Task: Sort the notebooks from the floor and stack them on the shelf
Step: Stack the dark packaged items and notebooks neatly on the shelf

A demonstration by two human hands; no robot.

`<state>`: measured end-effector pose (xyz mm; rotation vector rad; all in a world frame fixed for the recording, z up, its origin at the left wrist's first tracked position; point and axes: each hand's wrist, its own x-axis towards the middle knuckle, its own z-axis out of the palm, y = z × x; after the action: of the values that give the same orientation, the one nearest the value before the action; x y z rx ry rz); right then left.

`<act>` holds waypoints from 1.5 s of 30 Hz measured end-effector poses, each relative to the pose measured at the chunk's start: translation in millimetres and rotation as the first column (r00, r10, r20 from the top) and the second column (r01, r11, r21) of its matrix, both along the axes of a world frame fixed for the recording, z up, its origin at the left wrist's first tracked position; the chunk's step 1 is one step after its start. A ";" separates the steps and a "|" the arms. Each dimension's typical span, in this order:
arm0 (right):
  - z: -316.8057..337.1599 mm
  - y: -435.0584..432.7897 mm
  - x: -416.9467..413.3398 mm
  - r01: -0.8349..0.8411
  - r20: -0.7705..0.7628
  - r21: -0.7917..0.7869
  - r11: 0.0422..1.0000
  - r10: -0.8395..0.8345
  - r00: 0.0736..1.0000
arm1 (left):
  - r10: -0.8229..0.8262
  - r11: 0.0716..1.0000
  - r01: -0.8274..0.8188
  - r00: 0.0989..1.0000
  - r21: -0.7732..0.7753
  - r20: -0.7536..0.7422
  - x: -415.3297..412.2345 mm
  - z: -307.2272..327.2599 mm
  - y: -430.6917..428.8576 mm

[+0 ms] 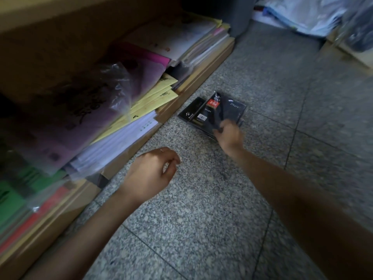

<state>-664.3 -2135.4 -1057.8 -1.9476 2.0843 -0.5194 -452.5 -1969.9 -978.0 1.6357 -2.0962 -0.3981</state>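
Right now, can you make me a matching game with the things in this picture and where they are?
Things:
1. black diary notebooks
2. purple folder
3. left hand
4. white plastic bags

Places or states:
A. far back on the floor, top right
B. lying on the grey floor, right hand touching them
C. empty, fingers loosely curled above the floor
D. on the shelf pile, in clear wrap

Pairs: 1-B, 2-D, 3-C, 4-A
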 end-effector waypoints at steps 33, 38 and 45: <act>73.2 -9.3 14.9 -0.155 0.895 0.432 0.888 -0.444 -0.051 | 0.199 0.972 -0.126 0.888 0.197 -0.414 8.6 0.4 15.5; 101.3 72.5 23.2 -0.301 0.925 0.367 0.880 -0.380 0.019 | 0.424 0.905 -0.225 0.558 0.362 -0.713 -0.6 40.5 19.3; 158.3 135.3 17.9 -0.489 0.962 0.263 0.832 -0.267 0.063 | 0.399 0.906 -0.029 0.388 0.422 -0.831 -0.9 90.1 45.1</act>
<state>-646.5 -2000.0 -899.5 -0.7685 0.8545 -0.7914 -453.5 -1924.7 -887.9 1.3114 -0.9539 -1.2956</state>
